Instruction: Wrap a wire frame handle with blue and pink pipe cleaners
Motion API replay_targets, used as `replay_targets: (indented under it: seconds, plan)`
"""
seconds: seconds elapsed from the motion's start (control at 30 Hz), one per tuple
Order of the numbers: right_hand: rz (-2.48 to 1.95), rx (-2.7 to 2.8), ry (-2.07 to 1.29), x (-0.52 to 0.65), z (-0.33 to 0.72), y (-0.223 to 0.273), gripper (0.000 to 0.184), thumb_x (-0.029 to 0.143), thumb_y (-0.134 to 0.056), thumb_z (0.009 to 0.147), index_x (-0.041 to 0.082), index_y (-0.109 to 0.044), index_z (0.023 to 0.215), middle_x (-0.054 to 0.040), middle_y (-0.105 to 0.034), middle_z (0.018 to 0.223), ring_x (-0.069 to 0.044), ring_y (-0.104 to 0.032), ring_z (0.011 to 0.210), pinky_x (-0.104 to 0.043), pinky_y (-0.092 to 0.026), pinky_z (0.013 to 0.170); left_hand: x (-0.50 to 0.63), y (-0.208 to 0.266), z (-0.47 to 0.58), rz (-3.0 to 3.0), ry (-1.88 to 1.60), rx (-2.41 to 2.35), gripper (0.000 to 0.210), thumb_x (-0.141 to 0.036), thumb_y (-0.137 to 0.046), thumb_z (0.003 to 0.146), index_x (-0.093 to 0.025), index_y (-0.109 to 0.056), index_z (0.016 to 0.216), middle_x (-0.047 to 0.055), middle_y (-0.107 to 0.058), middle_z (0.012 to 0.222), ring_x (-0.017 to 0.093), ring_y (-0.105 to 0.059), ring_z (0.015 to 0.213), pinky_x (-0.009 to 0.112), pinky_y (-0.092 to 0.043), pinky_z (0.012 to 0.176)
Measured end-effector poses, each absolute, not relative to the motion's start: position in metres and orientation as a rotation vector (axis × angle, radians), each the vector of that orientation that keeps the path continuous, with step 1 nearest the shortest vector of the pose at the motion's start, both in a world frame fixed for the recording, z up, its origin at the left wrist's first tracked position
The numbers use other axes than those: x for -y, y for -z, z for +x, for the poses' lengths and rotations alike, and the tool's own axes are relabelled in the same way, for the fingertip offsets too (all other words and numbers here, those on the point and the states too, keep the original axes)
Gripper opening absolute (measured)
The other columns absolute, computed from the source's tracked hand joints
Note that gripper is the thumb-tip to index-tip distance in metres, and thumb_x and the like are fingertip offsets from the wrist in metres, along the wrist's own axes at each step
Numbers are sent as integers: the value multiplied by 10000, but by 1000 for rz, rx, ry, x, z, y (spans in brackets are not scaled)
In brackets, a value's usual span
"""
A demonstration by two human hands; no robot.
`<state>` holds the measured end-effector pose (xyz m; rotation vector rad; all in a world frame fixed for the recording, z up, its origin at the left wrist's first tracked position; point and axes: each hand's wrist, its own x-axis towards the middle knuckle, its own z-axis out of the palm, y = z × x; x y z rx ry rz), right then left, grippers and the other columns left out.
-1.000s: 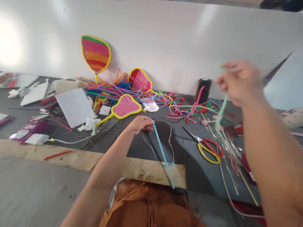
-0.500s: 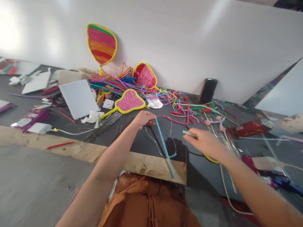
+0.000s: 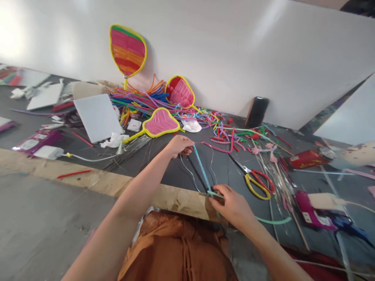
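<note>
Blue stem (image 3: 202,168), centre frame, pinched by left hand (image 3: 181,146), right hand (image 3: 234,205) gripping green stem (image 3: 216,194); slack pinch could let wire (image 3: 191,174) twist.

1. Blue stem (image 3: 202,167): fuzzy, matt, chenille-like.
2. Green stem (image 3: 274,221): matt, lightly fuzzy.
3. Bent wire (image 3: 191,173): smooth, shiny metal.
4. Scissors (image 3: 248,171): glossy plastic handles, bright metal blades.
5. Phone (image 3: 258,112): smooth, glossy face.
6. Surface (image 3: 175,173): smooth, matt; brown edging strip (image 3: 172,200): creased, paper-like.
7. Garment (image 3: 178,246): soft, creased cloth.

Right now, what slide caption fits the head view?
Left hand pinches a blue pipe cleaner at its top; right hand holds a green pipe cleaner across the blue, lower down.
</note>
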<state>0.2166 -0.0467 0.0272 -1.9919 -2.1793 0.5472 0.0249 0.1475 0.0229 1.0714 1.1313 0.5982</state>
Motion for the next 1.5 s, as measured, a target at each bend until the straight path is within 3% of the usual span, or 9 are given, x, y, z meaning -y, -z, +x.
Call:
replay_targets:
  seconds: [0.13,0.33,0.6,0.8,1.1,1.23,1.33,1.43,1.5]
  plan:
    - [-1890,2166,-565,50,218,-24,145,270,-544,801,222,-606,923,-30,-685,899,-199,-668,813,-290,-485,678,-147,-22,25,1144,-580,-1152,163,-263,-653,720,-129,-597,646,17,-654,599,33,-473,375,154,-389,412]
    - [-1761,2273,-539,62,208,-17,124,301,-585,817,228,-615,913,-17,-666,870,-183,-661,750,-273,-486,647,-146,-25,25,1113,-489,-1141,164,-266,-694,682,-129,-612,644,23,-647,558,84,-579,463,195,-464,502]
    - [-1617,2338,-305,71,200,-10,301,471,-470,885,223,-641,892,-49,-664,818,-180,-649,696,-263,-477,601,-143,-29,26,1087,-435,-1138,130,-214,-687,705,-127,-616,640,31,-657,553,113,-632,527,214,-491,545]
    - [-1553,2357,-303,73,201,-9,302,339,-376,942,224,-656,942,-48,-659,813,-158,-636,711,-235,-464,615,-144,-29,25,1103,-405,-1142,134,-230,-706,695,-128,-625,661,36,-664,565,120,-636,536,227,-501,561]
    - [-1598,2351,-325,72,200,-10,248,345,-430,916,219,-643,930,-57,-667,826,-182,-642,726,-261,-477,614,-143,-26,27,1126,-423,-1132,174,-261,-721,679,-125,-619,643,40,-666,580,117,-640,541,220,-494,557]
    - [-1539,2337,-513,67,208,-19,268,347,-444,904,231,-589,1097,-53,-673,887,-193,-651,778,-281,-509,649,-142,-28,28,1139,-405,-1142,141,-233,-697,698,-121,-629,644,41,-663,575,111,-626,513,230,-498,559]
    - [-1443,2299,-622,52,222,-36,269,282,-381,928,253,-583,1103,-43,-677,924,-170,-647,835,-267,-508,713,-143,-28,28,1137,-405,-1145,137,-233,-697,694,-121,-634,647,40,-664,581,112,-627,516,224,-496,547]
    - [-1437,2302,-419,20,237,-56,281,233,-360,922,240,-599,1069,-61,-686,946,-201,-636,893,-313,-482,775,-143,-27,28,1152,-405,-1148,159,-259,-719,673,-124,-636,650,38,-664,589,111,-628,522,209,-489,529]
    - [-1569,2273,-271,-10,242,-66,297,222,-357,911,217,-575,1113,-70,-689,889,-222,-637,841,-336,-474,734,-144,-26,28,1162,-404,-1154,169,-267,-723,668,-128,-631,637,32,-659,583,107,-626,521,199,-483,518]
